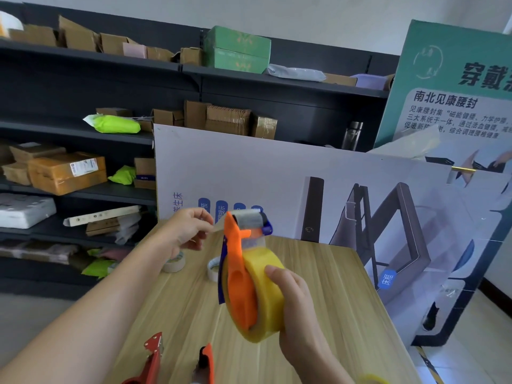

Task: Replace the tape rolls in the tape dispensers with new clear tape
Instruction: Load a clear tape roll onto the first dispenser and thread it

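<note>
My right hand point(297, 306) grips an orange tape dispenser point(239, 275) above the wooden table point(332, 286), fingers curled round the full yellowish clear tape roll point(266, 292) mounted in it. The tape runs up from the roll over the roller at the dispenser's top. My left hand point(185, 231) pinches the free end of the tape point(219, 227) just left of that roller. Two more dispensers, one red point(151, 358) and one orange point(206, 361), lie at the table's near edge. Two nearly spent tape rolls point(174, 263) point(214, 268) lie on the table behind the held dispenser.
Printed display boards point(346, 189) lean against the table's far and right sides. Dark shelves point(83, 128) with cardboard boxes and parcels fill the left and back. Another yellowish roll point(371, 379) peeks in at the bottom right.
</note>
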Action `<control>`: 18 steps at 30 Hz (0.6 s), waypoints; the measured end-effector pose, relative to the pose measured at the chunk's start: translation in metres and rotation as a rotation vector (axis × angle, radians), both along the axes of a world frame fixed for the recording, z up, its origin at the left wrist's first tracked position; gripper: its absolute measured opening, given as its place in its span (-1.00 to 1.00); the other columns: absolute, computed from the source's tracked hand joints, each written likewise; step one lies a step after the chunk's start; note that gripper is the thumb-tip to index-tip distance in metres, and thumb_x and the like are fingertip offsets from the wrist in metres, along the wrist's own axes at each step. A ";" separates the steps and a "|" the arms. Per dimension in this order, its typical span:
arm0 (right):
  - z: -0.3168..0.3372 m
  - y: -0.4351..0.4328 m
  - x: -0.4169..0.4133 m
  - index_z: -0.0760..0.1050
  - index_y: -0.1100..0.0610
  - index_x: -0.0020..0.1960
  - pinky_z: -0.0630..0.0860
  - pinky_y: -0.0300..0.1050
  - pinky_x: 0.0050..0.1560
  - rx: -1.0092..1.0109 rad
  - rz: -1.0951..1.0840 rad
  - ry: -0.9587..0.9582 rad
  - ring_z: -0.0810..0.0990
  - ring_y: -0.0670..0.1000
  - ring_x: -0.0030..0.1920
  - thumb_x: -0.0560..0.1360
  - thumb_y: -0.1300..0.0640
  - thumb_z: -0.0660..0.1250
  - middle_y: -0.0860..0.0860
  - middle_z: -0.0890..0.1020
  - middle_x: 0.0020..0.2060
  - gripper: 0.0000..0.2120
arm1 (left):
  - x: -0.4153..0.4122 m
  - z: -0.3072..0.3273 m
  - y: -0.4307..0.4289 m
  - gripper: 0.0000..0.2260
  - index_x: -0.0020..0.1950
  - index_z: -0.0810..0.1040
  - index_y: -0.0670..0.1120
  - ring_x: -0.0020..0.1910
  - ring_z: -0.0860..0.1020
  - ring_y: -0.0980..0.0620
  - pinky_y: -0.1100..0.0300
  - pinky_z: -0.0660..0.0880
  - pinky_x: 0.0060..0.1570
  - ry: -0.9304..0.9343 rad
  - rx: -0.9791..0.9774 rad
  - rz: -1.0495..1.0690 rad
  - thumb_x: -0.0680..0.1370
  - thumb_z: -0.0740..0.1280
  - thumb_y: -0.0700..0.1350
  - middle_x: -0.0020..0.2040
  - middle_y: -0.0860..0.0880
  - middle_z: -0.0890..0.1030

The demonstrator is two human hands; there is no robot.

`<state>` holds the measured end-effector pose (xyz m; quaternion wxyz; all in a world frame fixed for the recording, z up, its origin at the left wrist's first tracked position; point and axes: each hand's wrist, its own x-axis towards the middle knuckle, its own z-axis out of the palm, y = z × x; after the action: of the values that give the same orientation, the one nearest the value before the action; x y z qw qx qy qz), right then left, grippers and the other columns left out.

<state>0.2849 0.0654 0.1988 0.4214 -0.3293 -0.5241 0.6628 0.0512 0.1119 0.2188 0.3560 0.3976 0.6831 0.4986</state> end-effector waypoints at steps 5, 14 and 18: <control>0.003 0.004 0.000 0.53 0.09 -0.33 0.49 -0.01 -0.13 -0.051 -0.065 -0.006 0.57 0.01 -0.29 0.38 0.03 0.42 -0.05 0.60 -0.46 -0.82 | 0.017 -0.031 -0.015 -0.76 -0.22 0.45 -0.08 -0.57 0.38 0.06 0.21 0.43 -0.46 -0.205 -0.039 -0.094 0.52 0.21 -0.39 -0.52 -0.02 0.42; -0.006 0.010 -0.008 0.60 0.09 -0.09 0.57 0.06 -0.07 -0.109 -0.087 -0.024 0.64 0.16 -0.07 0.21 -0.12 0.35 0.12 0.68 -0.11 -0.62 | 0.048 -0.068 -0.034 -0.82 -0.09 0.54 -0.09 -0.35 0.43 -0.01 0.11 0.50 -0.26 -0.527 -0.006 -0.228 0.58 0.17 -0.25 -0.33 -0.09 0.46; -0.007 0.008 -0.010 0.60 0.09 -0.15 0.56 0.00 -0.15 -0.132 -0.105 -0.020 0.64 0.12 -0.18 0.25 -0.07 0.37 0.09 0.69 -0.23 -0.72 | 0.062 -0.073 -0.041 -0.80 -0.10 0.55 -0.07 -0.25 0.54 -0.01 0.09 0.49 -0.17 -0.529 0.039 -0.164 0.58 0.16 -0.25 -0.24 -0.07 0.60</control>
<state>0.2750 0.0737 0.1913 0.4277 -0.3900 -0.4654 0.6696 0.1132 0.0712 0.1455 0.5535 0.3144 0.5223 0.5675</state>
